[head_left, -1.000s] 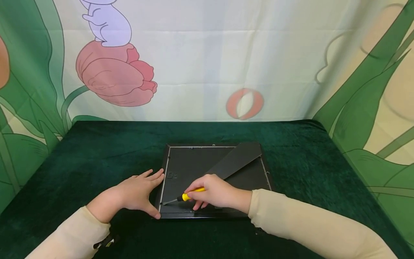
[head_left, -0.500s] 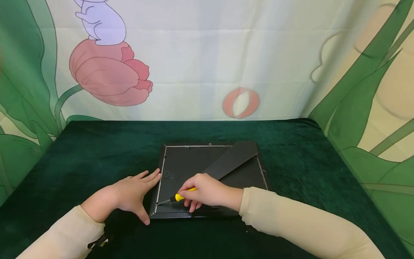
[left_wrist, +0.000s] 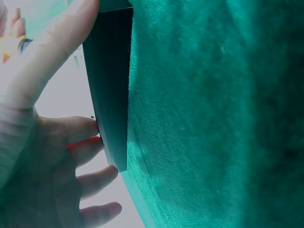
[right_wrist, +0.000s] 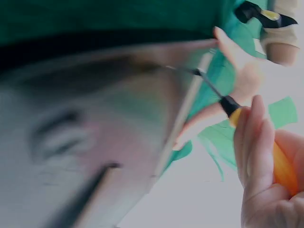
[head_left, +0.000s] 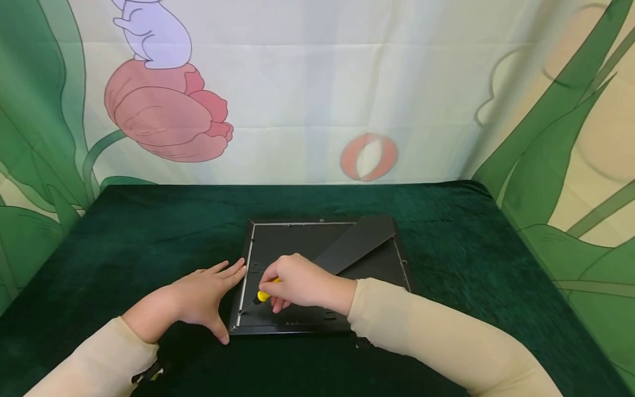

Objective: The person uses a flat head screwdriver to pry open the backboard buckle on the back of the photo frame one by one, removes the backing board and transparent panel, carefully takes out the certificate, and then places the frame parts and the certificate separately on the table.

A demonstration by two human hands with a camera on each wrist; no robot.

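Observation:
A black picture frame [head_left: 283, 242] lies face down on the table, its back panel and folded stand leg [head_left: 359, 242] facing up. My right hand [head_left: 305, 281] grips a screwdriver with a yellow handle [head_left: 263, 296]. The screwdriver's tip is at a small dark tab [head_left: 241, 311] on the frame's left inner edge, near the lower corner; in the right wrist view the shaft [right_wrist: 211, 85] reaches that tab. My left hand [head_left: 198, 300] lies along the frame's left side, fingers spread, fingertips touching the edge. Its thumb [left_wrist: 57, 47] points toward the near corner.
Dark green cloth [head_left: 163, 226] covers the table around the frame. Several small tabs line the frame's inner edges. A printed curtain [head_left: 297, 99] hangs behind the table and at both sides.
My right hand has lifted and shifted left, tilting the screwdriver more steeply with its tip still by the tab. The left thumb has moved off the frame's near corner. The head view has shifted slightly.

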